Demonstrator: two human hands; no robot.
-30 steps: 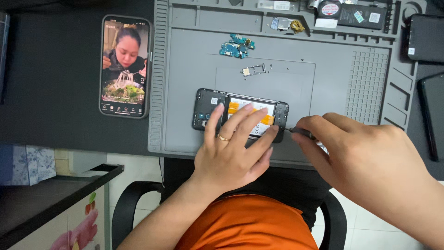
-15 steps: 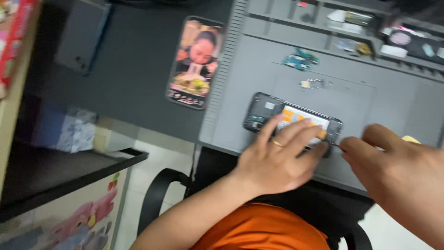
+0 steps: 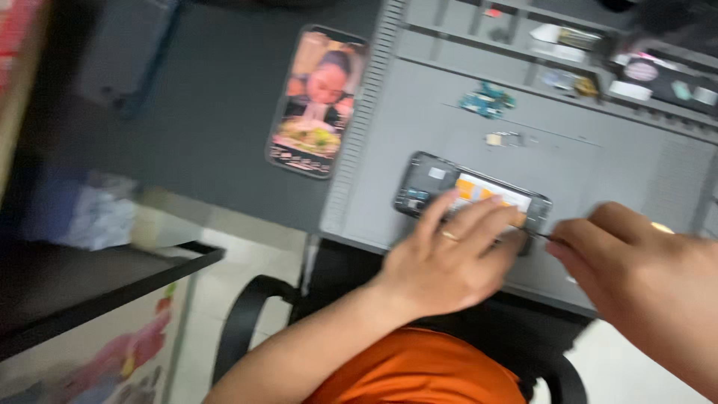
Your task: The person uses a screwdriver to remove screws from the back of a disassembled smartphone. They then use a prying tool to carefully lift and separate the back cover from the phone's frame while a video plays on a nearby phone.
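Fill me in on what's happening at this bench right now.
A person in an orange top sits at a grey repair mat. Their left hand presses down on an opened black phone with an orange-labelled battery. Their right hand holds a thin dark tool against the phone's right end. A second phone with a lit screen lies on the dark desk to the left. Small loose parts sit further up the mat. The picture is blurred.

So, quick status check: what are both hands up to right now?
Left hand pressing down on opened phone. Right hand pinching thin tool at its right end. Nothing blocking; small parts lie farther up the mat.
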